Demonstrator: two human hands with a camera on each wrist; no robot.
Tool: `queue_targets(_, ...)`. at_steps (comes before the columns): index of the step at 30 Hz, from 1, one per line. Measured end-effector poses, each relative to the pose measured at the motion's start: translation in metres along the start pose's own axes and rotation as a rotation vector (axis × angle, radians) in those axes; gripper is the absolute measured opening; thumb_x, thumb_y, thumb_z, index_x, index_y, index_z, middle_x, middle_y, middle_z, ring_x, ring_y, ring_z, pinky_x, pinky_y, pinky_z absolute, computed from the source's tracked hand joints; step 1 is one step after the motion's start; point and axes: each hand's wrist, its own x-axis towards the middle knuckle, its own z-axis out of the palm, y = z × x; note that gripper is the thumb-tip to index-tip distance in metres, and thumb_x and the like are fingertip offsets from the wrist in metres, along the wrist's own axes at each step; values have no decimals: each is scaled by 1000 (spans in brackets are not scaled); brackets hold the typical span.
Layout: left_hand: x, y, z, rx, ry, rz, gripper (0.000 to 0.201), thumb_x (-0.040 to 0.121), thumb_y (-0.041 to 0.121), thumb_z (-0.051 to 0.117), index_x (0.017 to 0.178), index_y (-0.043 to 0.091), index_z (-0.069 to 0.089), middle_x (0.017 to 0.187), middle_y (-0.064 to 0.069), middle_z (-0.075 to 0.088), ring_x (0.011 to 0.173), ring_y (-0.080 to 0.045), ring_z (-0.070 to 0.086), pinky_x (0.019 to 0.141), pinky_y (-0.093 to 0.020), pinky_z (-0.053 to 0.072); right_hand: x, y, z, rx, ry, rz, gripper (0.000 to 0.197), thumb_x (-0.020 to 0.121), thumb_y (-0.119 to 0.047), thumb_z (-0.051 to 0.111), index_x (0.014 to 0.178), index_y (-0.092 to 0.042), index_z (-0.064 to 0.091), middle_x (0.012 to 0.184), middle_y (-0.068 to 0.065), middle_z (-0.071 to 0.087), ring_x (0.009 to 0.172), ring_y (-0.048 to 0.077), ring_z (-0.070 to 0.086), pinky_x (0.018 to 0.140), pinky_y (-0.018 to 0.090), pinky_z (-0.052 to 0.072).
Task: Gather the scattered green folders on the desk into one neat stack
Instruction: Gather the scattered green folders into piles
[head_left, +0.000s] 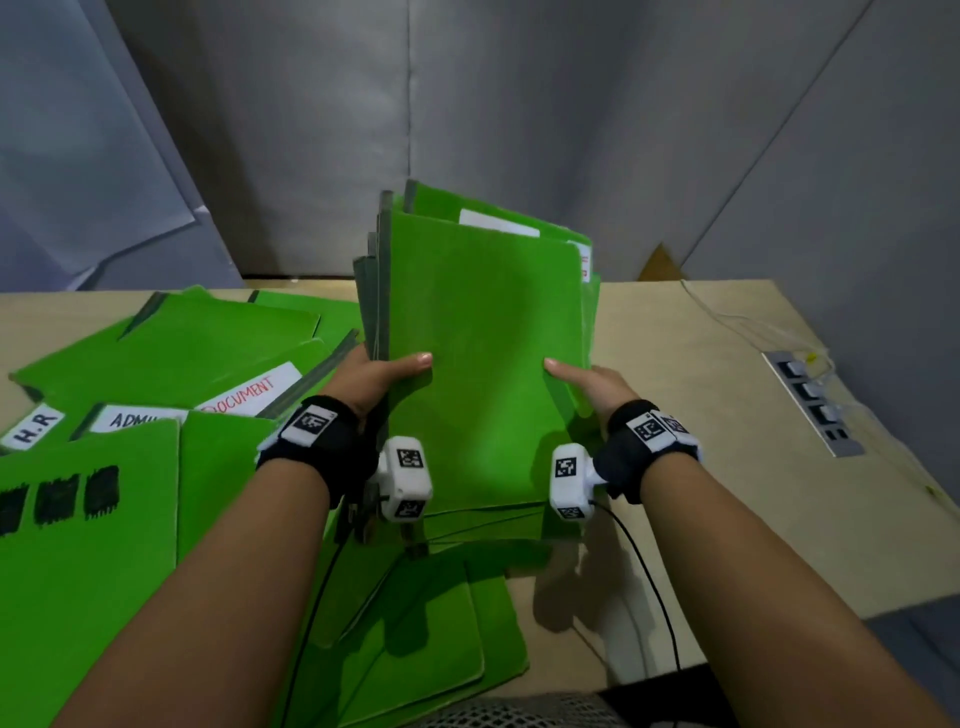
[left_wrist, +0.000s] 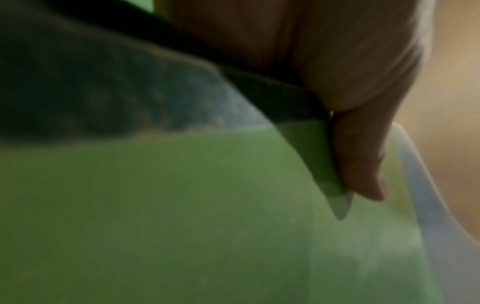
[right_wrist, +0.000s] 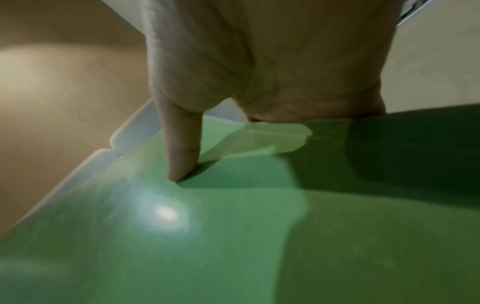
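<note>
Both hands clamp a bundle of folders (head_left: 483, 358) upright above the tabletop (head_left: 701, 415), each grip closed on one side edge. To the left, loose folders (head_left: 171, 343) lie fanned and overlapping, white labels reading "H.R", "ADMI…" and "DOCUMENT" showing among them. The left hand (head_left: 374, 379) wraps the bundle's left edge, thumb across the front cover; the left wrist view shows a digit curled against a green edge. The right hand (head_left: 592, 389) holds the right edge the same way, thumb pressed flat on the cover in the right wrist view. More folders (head_left: 415, 639) lie beneath the bundle, near the front edge. Judged from this, squaring is in hand: the bundle's top edges sit uneven. Next, it likely needs tapping level and setting down, then the loose folders collecting.
</note>
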Motion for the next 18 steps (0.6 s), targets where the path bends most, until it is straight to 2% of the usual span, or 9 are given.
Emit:
queue_targets(2, -5, 12, 7, 7, -18, 95, 44, 80, 10, 72, 118, 3, 50, 89, -10, 66, 69, -16, 69, 54, -21, 56, -5, -17, -6, 96, 56, -102, 81, 75, -36, 78, 139, -2, 41, 136, 6, 50, 121, 25, 49, 101, 37, 35)
queue_targets(5, -10, 35, 12, 115, -19, 292, 26, 81, 10, 71, 102, 10, 57, 83, -4, 67, 69, -16, 66, 51, -21, 56, -8, -31, -11, 207, 107, -234, 62, 76, -26, 79, 129, -7, 52, 125, 11, 64, 114, 28, 61, 102, 44, 46)
queue_targets(8, -14, 53, 13, 168, -55, 426, 36, 80, 4, 71, 115, 4, 61, 80, 9, 74, 73, -6, 71, 60, -17, 55, -13, -38, -13, 250, 149, -351, 69, 73, -27, 82, 131, -8, 49, 123, 11, 64, 113, 28, 61, 104, 48, 45)
queue_targets(10, -16, 58, 10, 183, -86, 467, 40, 81, 3, 70, 120, 3, 61, 88, 9, 74, 78, -3, 72, 67, -20, 57, -16, -39, -13, 260, 175, -363, 99, 55, -50, 87, 136, -14, 44, 130, 11, 60, 120, 30, 56, 106, 48, 42)
queue_targets(11, -16, 57, 8, 192, -94, 478, 40, 81, 5, 71, 120, 7, 62, 97, 6, 73, 86, -7, 71, 75, -26, 58, -18, -38, -12, 259, 179, -381, 107, 47, -57, 87, 137, -19, 43, 132, 8, 58, 123, 29, 54, 107, 48, 40)
queue_targets(12, -16, 55, 6, 202, -103, 484, 39, 79, 7, 73, 116, 13, 64, 104, 2, 72, 93, -13, 70, 84, -34, 57, -20, -37, -11, 264, 171, -413, 107, 46, -56, 87, 137, -22, 43, 134, 5, 57, 125, 28, 52, 108, 48, 39)
queue_targets(14, -18, 48, 2, 195, -110, 468, 38, 71, 13, 78, 106, 23, 66, 107, -2, 72, 101, -23, 69, 92, -47, 53, -25, -33, -8, 277, 139, -422, 88, 60, -36, 88, 135, -21, 45, 133, 4, 58, 125, 26, 52, 109, 49, 39)
queue_targets(16, -20, 42, 0, 140, -126, 455, 47, 61, 13, 79, 106, 22, 67, 104, 0, 74, 101, -23, 69, 92, -48, 54, -27, -26, -5, 305, 106, -412, 72, 70, -16, 83, 132, -19, 47, 123, 4, 62, 118, 26, 57, 107, 46, 42)
queue_targets(18, -23, 39, 0, 80, -113, 463, 64, 53, 17, 84, 114, 16, 64, 105, 0, 74, 101, -21, 70, 91, -44, 55, -31, -23, 0, 301, 88, -397, 83, 59, -29, 89, 130, -16, 49, 116, 4, 66, 113, 28, 61, 102, 45, 46)
